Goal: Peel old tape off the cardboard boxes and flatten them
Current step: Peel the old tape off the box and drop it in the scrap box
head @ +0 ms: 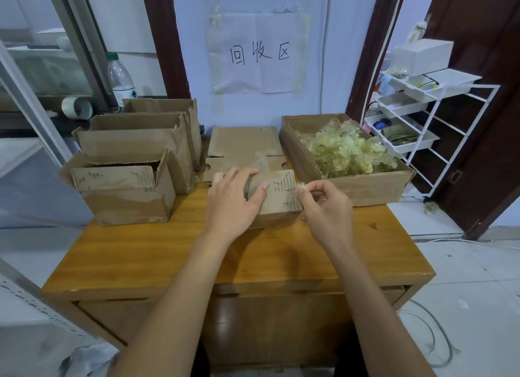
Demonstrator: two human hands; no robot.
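A small closed cardboard box (281, 196) stands in the middle of the wooden table (174, 252). My left hand (233, 202) grips its left end, fingers over the top and thumb along the front. My right hand (323, 205) is at the box's right end and pinches a crumpled bit of yellowish tape (302, 187) at the top right corner. Behind the box lie flattened cardboard sheets (243, 147). To the left stand three open boxes: a small one (123, 190) in front, a bigger one (135, 143) behind it and another (166, 106) at the back.
A wide open carton (365, 189) at the right holds a heap of peeled yellowish tape (349, 151). A tape roll (77, 107) and a plastic bottle (121, 81) stand at the back left. A white wire rack (439, 117) with trays stands right of the table.
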